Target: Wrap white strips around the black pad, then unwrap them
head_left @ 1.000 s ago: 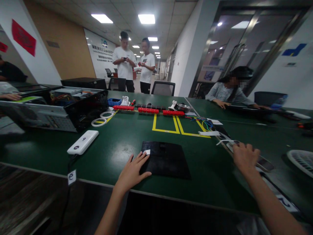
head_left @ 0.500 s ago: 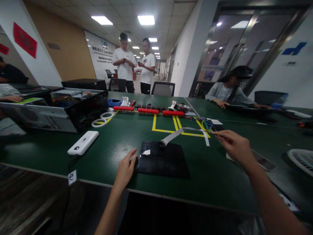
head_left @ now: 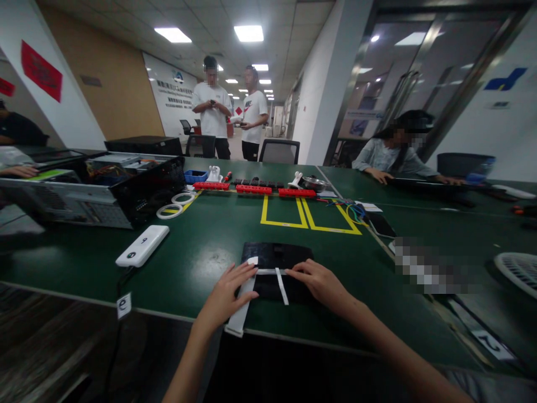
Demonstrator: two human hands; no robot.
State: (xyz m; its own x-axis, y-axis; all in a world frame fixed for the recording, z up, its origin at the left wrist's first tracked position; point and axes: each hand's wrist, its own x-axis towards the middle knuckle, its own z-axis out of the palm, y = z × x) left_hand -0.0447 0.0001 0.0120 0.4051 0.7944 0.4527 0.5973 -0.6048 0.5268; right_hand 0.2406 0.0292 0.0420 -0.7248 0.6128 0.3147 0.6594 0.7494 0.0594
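A black flat panel (head_left: 268,252) lies on the green table in front of me. A whitish flat ribbon cable (head_left: 240,318) runs from near the table's front edge, under my left hand, and across the panel. A narrow white strip (head_left: 282,286) hangs from its crosswise part. My left hand (head_left: 230,294) rests over the cable at the panel's left side, fingers stretched and thumb apart. Thumb and fingertips of my right hand (head_left: 316,282) pinch the cable's right end above the panel. Both hands hide parts of the panel.
Left lie a white power bank (head_left: 142,245) with a black cord and an opened computer case (head_left: 126,190). Red blocks (head_left: 254,190) line the back, behind yellow tape outlines (head_left: 285,225). Right are coloured wires (head_left: 356,211), a dark phone (head_left: 381,225) and a white basket (head_left: 518,271).
My right hand has brought the cable's end from the far right in over the panel. The cable's other end now points toward me, and my left hand has moved onto it.
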